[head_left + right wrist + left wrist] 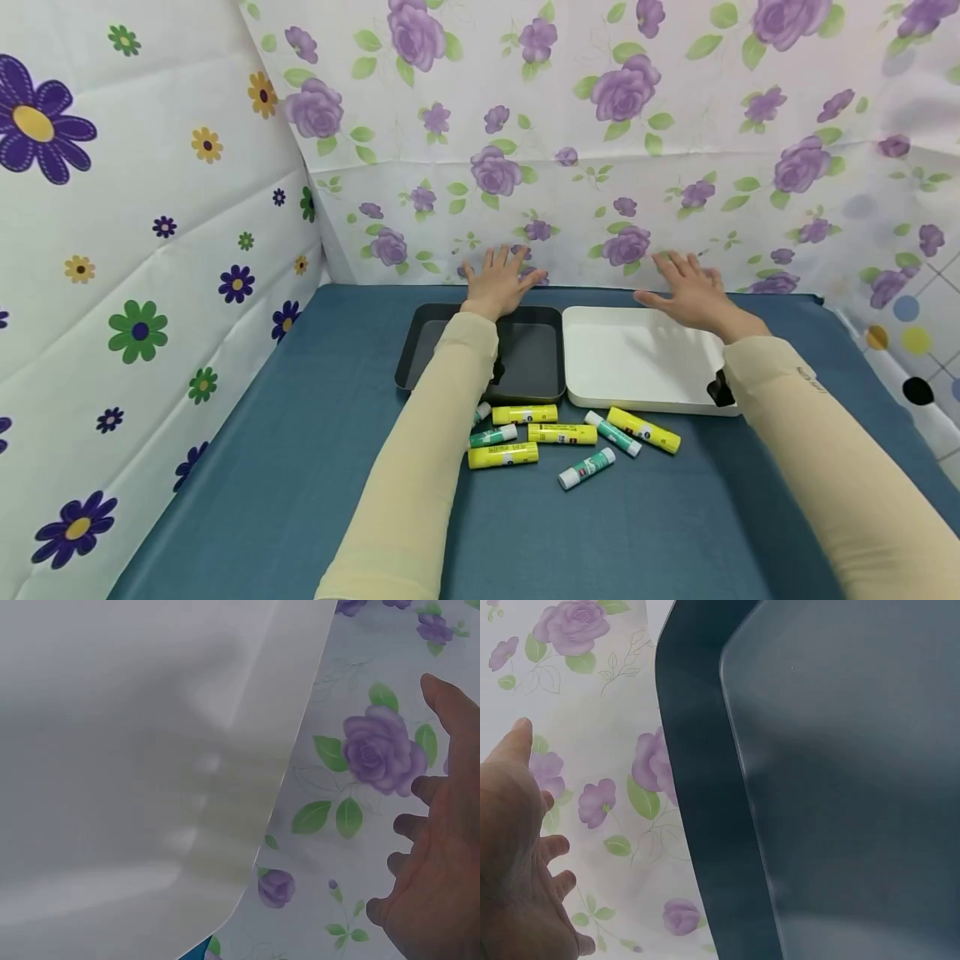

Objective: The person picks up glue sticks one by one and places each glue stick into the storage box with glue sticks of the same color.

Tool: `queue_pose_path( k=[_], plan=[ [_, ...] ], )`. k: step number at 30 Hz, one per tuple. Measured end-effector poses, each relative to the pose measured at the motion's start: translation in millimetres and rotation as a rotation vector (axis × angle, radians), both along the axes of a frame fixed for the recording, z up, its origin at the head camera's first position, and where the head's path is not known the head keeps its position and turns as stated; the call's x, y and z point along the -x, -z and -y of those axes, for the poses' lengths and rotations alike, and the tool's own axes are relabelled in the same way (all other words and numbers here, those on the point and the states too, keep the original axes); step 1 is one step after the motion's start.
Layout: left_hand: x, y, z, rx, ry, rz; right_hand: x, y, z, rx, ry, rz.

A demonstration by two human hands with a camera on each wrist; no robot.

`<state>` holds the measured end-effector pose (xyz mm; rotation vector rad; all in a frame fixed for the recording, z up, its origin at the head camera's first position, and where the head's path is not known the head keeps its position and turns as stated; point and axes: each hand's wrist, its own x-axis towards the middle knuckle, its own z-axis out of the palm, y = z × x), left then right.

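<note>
My left hand hovers over the far rim of a dark grey tray, its fingers spread and holding nothing. Above the back of a white tray is my right hand, fingers spread too, with nothing in it. The two trays stand side by side. In front of them lie several glue sticks, some yellow, such as a yellow glue stick, and some green and white, such as a green glue stick. My left forearm hides part of the glue sticks and of the dark tray.
A blue cloth covers the table. Behind it hangs a sheet with purple roses, and a flowered sheet stands along the left side. Black patches show by both wrists.
</note>
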<state>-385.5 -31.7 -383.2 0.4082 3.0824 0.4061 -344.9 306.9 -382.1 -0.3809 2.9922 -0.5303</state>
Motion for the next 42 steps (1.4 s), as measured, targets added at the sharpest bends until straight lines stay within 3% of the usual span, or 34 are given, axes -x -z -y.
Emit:
queue_pose_path(
  k=[7, 21, 42],
  plan=[
    [2.9, 0.3, 3, 0.030, 0.018, 0.005, -6.2, -3.4, -7, 0.047, -0.019, -0.001],
    [-6.4, -3.6, 10, -0.015, 0.062, -0.056, -18.8, -1.6, -23, 0.053, -0.074, 0.002],
    [-9.4, -6.4, 13, -0.047, 0.107, -0.077, -34.0, 3.4, -56, 0.175, -0.064, 0.036]
  ],
)
